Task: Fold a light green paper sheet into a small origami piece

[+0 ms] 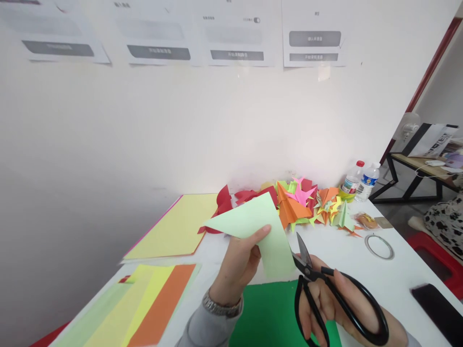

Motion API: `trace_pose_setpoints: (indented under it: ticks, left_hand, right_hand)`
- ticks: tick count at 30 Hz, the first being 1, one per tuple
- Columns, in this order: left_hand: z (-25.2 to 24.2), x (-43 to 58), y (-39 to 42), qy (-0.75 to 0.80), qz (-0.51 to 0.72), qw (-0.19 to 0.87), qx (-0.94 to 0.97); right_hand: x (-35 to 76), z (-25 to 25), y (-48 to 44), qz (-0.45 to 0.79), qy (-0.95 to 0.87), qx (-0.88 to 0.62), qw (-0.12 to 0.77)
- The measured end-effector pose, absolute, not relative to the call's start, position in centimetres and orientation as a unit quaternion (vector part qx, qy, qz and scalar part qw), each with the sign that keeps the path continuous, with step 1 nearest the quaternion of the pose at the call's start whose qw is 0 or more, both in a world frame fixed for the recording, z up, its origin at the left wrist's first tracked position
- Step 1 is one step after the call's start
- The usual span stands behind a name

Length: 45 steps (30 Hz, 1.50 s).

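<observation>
A heap of folded paper shapes in red, orange, pink and green is seen piled at the far edge of the white worktop, with two water bottles stood just beside it and a roll of clear tape lying nearer. A yellow sheet stack is laid out to the left, striped coloured sheets are spread at the near left, and a dark green sheet is lying under the hands. A black phone is set at the right edge. The pale green paper is held up above the worktop, pinched by the left hand, thumb on its face, wrist raised. The black scissors are gripped by the right hand, fingers through the loops, blades slightly parted at the paper's lower right edge.
</observation>
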<state>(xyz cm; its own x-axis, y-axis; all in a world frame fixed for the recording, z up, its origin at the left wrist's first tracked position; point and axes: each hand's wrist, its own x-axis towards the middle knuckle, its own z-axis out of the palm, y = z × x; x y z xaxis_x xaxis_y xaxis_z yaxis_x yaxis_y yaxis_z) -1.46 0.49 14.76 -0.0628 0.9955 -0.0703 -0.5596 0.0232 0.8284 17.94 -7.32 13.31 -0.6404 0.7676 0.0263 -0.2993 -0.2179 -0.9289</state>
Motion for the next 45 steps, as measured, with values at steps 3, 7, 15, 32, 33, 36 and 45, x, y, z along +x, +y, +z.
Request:
trace_pose_setpoints:
  ticks: [3, 7, 15, 32, 33, 36, 45]
  left_hand:
    - [14.8, -1.6, 0.4, 0.367, 0.605, 0.635, 0.308]
    - [15.0, -1.5, 0.2, 0.374, 0.584, 0.652, 0.307]
    - [14.9, -0.8, -0.3, 0.379, 0.549, 0.678, 0.310]
    - [15.1, -0.5, -0.2, 0.392, 0.508, 0.724, 0.251]
    - [15.1, -0.4, -0.2, 0.391, 0.506, 0.727, 0.252]
    - [14.8, -0.2, -0.4, 0.385, 0.501, 0.732, 0.254]
    - [14.9, -0.4, -0.7, 0.377, 0.562, 0.678, 0.287]
  right_hand:
    - [17.8, 13.2, -7.2, 0.751, -0.494, -0.236, 0.369]
    - [17.6, 13.1, -6.8, 0.770, -0.474, -0.227, 0.361]
    - [17.5, 13.3, -6.3, 0.782, -0.457, -0.177, 0.385]
    - [17.4, 13.4, -6.2, 0.810, -0.414, -0.155, 0.385]
    - [17.3, 13.5, -6.2, 0.811, -0.413, -0.154, 0.384]
    - [17.4, 13.8, -6.2, 0.812, -0.419, -0.147, 0.379]
    - [18.1, 13.5, -6.3, 0.805, -0.437, -0.135, 0.378]
